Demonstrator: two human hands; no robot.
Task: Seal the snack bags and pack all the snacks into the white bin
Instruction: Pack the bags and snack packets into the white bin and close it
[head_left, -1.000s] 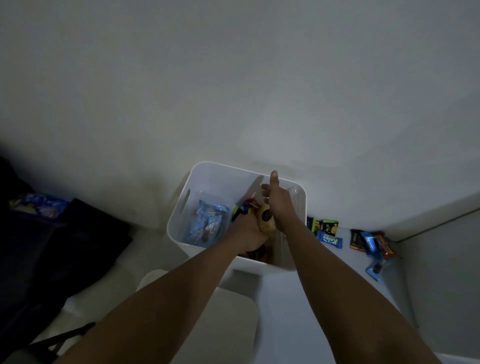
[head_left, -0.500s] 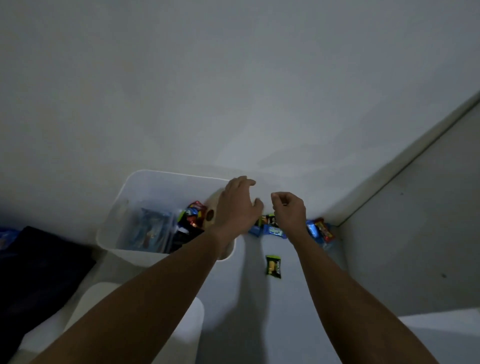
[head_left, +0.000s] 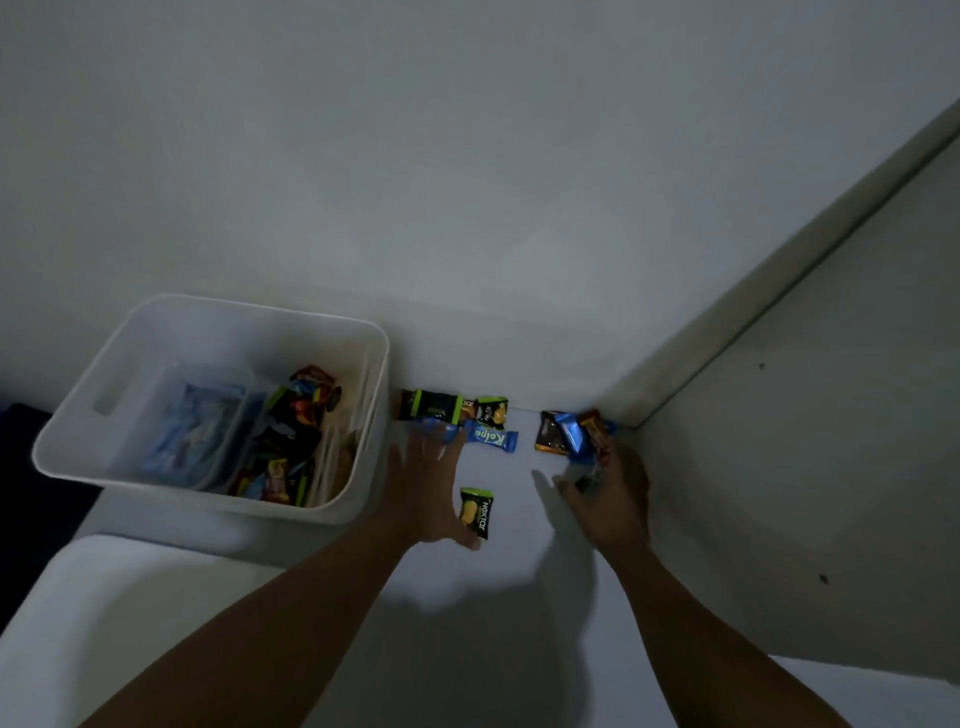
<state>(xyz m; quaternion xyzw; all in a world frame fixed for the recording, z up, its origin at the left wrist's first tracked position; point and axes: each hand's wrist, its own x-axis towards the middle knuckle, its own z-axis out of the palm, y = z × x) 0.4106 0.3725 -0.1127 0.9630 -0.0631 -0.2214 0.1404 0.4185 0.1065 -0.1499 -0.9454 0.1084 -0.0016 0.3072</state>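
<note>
The white bin (head_left: 208, 499) stands at the left on a white surface and holds several snack packs, among them a blue bag (head_left: 192, 431). To its right, my left hand (head_left: 423, 483) hovers flat with spread fingers. Its fingertips are by a blue Kalpa bar (head_left: 491, 439) and its thumb is beside a green Nextar packet (head_left: 478, 512). Green-and-black packets (head_left: 431, 405) lie against the wall. My right hand (head_left: 608, 493), blurred, curls its thumb and fingers round a small blue packet (head_left: 589, 480) at the edge of a snack pile (head_left: 561, 434) in the corner.
A grey side panel (head_left: 831, 415) closes off the right, meeting the back wall in the corner. A white rounded cushion or seat (head_left: 130, 597) sits below the bin. Dark cloth (head_left: 15, 467) lies at the far left.
Both hands left the bin and moved right to the loose snacks. The left hand came down flat near the Nextar packet, and the right reached into the corner pile. The view shifted right.
</note>
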